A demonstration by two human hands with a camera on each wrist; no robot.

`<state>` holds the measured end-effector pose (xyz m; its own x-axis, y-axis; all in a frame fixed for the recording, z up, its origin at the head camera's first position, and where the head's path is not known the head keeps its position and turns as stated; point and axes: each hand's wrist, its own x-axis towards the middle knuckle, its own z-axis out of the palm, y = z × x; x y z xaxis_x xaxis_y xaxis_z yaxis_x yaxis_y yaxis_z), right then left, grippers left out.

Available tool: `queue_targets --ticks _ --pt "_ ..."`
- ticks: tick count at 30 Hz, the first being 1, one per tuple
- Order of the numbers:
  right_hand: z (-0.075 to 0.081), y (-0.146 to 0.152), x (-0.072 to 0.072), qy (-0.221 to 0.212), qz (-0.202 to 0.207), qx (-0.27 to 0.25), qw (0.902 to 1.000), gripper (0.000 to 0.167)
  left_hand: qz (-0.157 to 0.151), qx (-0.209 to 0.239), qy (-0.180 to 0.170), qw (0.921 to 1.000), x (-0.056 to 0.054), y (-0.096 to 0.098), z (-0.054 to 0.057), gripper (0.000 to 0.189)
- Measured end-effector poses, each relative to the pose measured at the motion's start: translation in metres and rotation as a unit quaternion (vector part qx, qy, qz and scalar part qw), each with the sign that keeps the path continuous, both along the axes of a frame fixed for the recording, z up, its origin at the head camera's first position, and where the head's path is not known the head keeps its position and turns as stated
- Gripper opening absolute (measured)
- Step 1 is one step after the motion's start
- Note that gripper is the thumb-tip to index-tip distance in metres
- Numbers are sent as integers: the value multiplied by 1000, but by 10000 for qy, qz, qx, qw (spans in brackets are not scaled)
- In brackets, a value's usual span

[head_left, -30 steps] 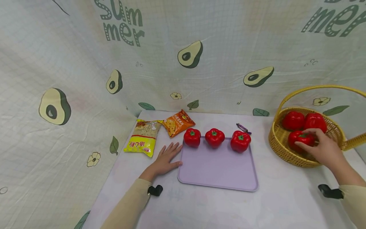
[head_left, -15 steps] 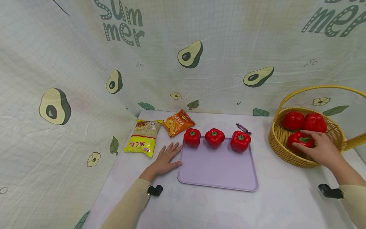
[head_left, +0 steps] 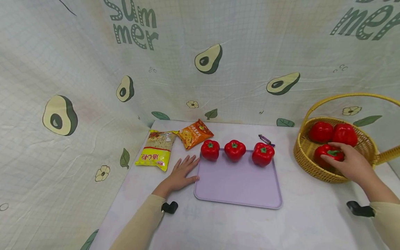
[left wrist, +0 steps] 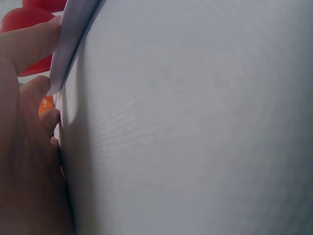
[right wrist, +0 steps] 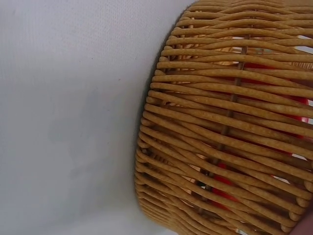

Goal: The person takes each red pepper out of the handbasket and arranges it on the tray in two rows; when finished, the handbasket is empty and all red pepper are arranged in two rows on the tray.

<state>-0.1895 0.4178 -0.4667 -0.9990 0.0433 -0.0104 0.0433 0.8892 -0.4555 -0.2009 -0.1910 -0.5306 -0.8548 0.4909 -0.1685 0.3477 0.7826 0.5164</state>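
- In the basket [head_left: 307, 166], the pepper [head_left: 322, 151] gripped by my right hand [head_left: 353, 159] has turned, its stem showing more.
- It sits there, not lifted out.
- My left hand [head_left: 180, 175] lies outstretched, touching the tray [head_left: 237, 184].

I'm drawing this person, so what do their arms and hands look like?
The left sleeve and right sleeve are plain, light beige and long, stopping short of the hands. Near each cuff sticks out a small, dark, rounded piece, one on the left and one on the right. The left hand and right hand wear no gloves.
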Motion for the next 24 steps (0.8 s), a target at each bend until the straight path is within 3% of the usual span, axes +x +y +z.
queue_targets --ticks 24 --pt "-2 -5 5 280 -298 31 9992 76 -36 -53 26 10000 -1 -1 -2 79"
